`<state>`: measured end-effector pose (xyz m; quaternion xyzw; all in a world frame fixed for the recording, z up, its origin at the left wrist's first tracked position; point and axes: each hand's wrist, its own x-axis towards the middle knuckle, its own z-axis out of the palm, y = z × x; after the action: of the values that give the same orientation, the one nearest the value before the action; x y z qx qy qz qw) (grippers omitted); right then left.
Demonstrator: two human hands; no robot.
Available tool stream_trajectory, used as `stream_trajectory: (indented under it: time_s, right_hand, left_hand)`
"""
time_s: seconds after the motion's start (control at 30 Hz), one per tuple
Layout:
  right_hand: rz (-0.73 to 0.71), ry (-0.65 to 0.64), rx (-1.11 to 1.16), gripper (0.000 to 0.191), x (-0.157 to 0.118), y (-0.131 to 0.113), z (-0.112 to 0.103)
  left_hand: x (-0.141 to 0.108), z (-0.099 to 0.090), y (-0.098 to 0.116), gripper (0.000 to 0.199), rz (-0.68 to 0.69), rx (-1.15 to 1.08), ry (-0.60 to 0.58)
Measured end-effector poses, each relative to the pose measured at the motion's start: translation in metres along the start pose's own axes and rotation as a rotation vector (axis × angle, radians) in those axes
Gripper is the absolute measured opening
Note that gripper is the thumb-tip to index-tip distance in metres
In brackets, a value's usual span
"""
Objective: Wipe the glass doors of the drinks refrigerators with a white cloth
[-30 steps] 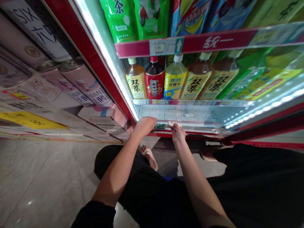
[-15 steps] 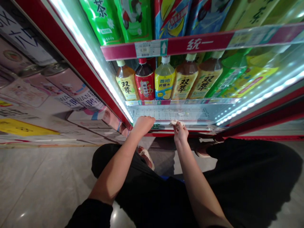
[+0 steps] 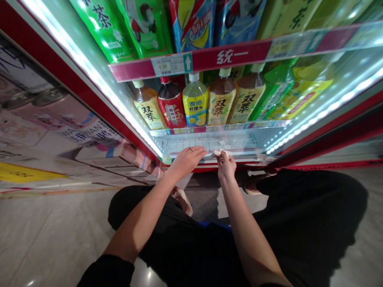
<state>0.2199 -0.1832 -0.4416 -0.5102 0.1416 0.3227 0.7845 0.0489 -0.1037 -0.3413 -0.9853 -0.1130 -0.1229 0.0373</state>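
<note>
My left hand [image 3: 189,160] is open, its fingers stretched out toward the right over the front edge of the fridge's bottom. A ring shows on one finger. Pinched in the fingers of my right hand [image 3: 226,167] is a crumpled white tissue [image 3: 220,153], just right of my left fingertips. Whether the left fingertips touch it I cannot tell. Behind both hands lies the white wire rack [image 3: 194,142] at the bottom of the lit drinks fridge. A small pale piece [image 3: 223,142] rests on that rack.
Above the rack, a shelf holds several bottles, among them a red-labelled bottle [image 3: 173,107] and a lemon water bottle [image 3: 195,104]. A maroon price rail [image 3: 224,56] crosses over them. Stacked pink drink cartons [image 3: 98,157] stand left of the red fridge frame [image 3: 86,85].
My left hand has moved right, closer to the tissue, and its fingers have straightened. My right hand still holds the tissue. The view has shifted slightly, with the fridge now further left.
</note>
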Motion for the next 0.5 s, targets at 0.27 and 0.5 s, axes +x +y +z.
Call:
stream_trajectory:
  time_s: [0.27, 0.5]
  right_hand:
    - [-0.028, -0.012, 0.027, 0.027, -0.002, -0.009, -0.002]
    - [-0.089, -0.041, 0.015, 0.022, -0.009, -0.004, -0.002]
  left_hand:
    - [0.007, -0.005, 0.007, 0.061, 0.120, 0.169, 0.088]
    - [0.016, -0.006, 0.010, 0.081, 0.006, 0.102, -0.025]
